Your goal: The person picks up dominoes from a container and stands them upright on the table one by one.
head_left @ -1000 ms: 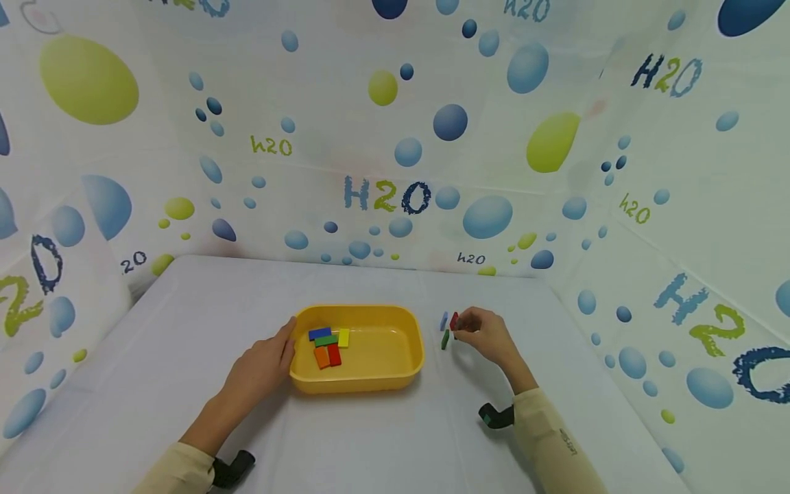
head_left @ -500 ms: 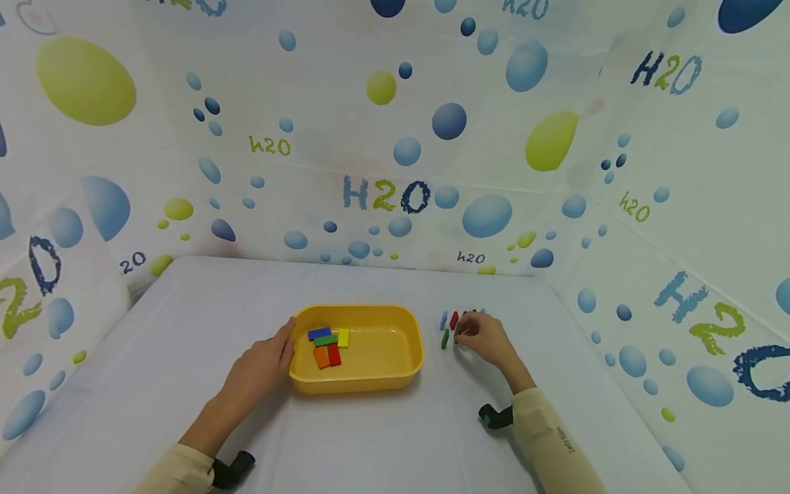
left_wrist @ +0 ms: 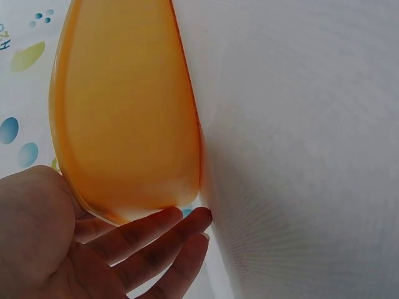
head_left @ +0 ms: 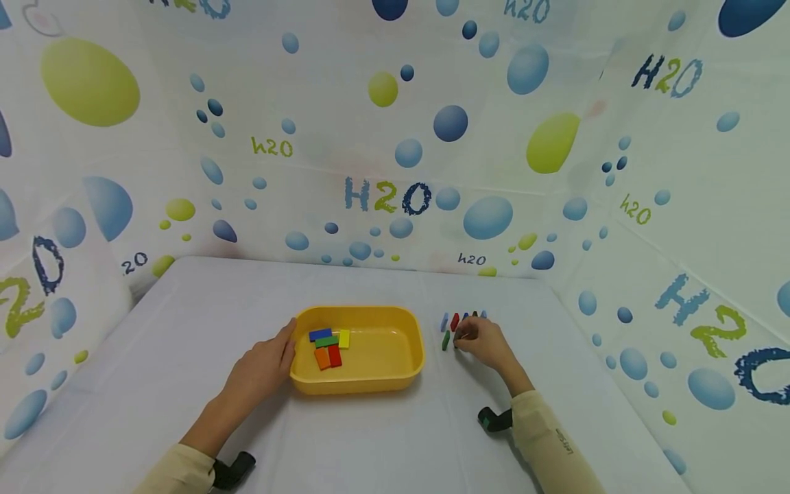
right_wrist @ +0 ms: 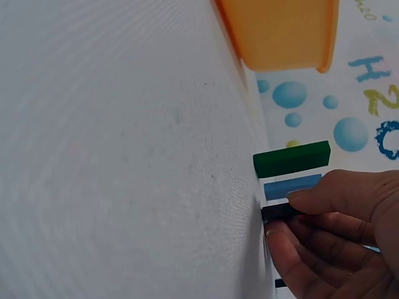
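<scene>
R of tray point(head_left: 356, 387): several standing blks point(right_wrist: 292, 161); your R hand point(head_left: 486, 341) fingers pinch dark blk point(right_wrist: 280, 212) there. Prob. part-done: 5 loose blks point(head_left: 327, 341) in tray. Your L hand point(head_left: 262, 367) fingers, nearly straight, touch tray's L end.

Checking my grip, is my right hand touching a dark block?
Touching: the right wrist view shows your right hand pinching a dark block, thumb on it.

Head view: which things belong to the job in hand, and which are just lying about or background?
Seemingly part of the job:
dark block, pinched by the right hand
green block, light blue block and red block near it
yellow tray, touched by the left hand
five coloured blocks inside the tray

Seemingly not:
black devices at the wrists
white table cover
patterned backdrop
</scene>
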### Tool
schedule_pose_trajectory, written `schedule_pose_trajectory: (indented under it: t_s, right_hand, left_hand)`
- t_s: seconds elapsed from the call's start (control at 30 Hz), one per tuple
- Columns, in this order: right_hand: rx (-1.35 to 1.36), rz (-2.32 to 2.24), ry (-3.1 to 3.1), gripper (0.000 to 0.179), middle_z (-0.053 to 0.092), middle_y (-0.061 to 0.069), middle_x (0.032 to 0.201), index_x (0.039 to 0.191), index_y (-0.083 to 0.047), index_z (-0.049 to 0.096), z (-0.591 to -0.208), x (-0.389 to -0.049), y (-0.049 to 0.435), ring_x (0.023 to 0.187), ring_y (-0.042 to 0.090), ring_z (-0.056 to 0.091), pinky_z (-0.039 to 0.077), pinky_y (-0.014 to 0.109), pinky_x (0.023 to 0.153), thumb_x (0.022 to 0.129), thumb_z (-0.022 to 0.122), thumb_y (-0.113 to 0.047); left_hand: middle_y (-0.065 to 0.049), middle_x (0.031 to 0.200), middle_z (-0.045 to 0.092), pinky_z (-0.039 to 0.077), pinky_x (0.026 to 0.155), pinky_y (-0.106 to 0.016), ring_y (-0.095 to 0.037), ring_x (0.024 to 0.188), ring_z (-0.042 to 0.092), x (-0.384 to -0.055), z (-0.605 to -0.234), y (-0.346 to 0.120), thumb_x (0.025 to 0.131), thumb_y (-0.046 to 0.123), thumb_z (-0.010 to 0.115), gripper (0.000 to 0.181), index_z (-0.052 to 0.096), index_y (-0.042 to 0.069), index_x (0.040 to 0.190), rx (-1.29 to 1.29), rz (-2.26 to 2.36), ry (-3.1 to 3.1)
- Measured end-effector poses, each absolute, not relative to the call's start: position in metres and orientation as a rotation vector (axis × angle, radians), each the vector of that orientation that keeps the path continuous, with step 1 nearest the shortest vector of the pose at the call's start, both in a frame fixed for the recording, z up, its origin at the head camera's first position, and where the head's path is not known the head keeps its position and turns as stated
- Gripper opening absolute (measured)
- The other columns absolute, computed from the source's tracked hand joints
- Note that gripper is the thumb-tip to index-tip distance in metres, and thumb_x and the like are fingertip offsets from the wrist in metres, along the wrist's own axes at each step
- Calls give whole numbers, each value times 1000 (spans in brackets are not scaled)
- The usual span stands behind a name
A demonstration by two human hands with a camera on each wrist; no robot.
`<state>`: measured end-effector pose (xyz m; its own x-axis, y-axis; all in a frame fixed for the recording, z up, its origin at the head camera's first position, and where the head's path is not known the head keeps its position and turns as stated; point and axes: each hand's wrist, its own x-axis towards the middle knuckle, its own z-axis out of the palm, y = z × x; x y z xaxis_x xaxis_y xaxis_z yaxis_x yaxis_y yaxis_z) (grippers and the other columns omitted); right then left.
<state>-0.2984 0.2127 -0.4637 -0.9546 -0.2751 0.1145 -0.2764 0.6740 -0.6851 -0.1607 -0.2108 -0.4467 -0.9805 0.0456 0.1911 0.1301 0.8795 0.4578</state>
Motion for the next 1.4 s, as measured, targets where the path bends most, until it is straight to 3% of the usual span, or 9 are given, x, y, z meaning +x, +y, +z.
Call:
schedule_pose_trajectory:
  t_s: [0.23, 0.53, 0.77, 1.23, 1.4]
  right_hand:
    - [469, 1173, -2872, 19, 70, 0, 95, 104, -6, 72, -464, -299, 213, 90, 19, 66, 56, 40, 80, 88, 80, -3]
    - [448, 1187, -2907, 21, 70, 0, 97, 106, -7, 71, -461, -297, 214, 92, 21, 67, 56, 40, 79, 88, 80, -3]
    - [478, 1222, -2920, 21, 71, 0, 101, 109, -7, 71, -450, -293, 216, 94, 22, 68, 57, 42, 82, 89, 78, -3]
    - [591, 1071, -2821, 31, 68, 15, 100, 112, 0, 69, -421, -274, 194, 81, 24, 58, 52, 34, 68, 85, 82, -1]
    - [744, 1049, -2728, 26, 69, 12, 100, 107, -5, 70, -416, -263, 169, 78, 20, 58, 53, 30, 66, 85, 84, -3]
  left_hand:
    - [-21, 102, 69, 51, 60, -38, -21, 65, 50, -160, -447, -211, 107, 16, 53, 55, 40, -8, 154, -136, -720, -2871]
    - [-23, 107, 69, 53, 61, -38, -21, 66, 50, -161, -447, -210, 107, 16, 53, 55, 40, -9, 154, -130, -718, -2880]
    - [-7, 80, 58, 48, 59, -36, -19, 63, 47, -159, -446, -210, 107, 16, 52, 55, 38, -8, 155, -130, -725, -2890]
    - [-4, 73, 53, 46, 57, -35, -19, 60, 46, -160, -447, -210, 108, 16, 51, 55, 38, -9, 155, -133, -739, -2892]
    - [-3, 74, 53, 46, 57, -35, -19, 60, 46, -160, -447, -210, 108, 16, 52, 55, 38, -9, 155, -139, -734, -2883]
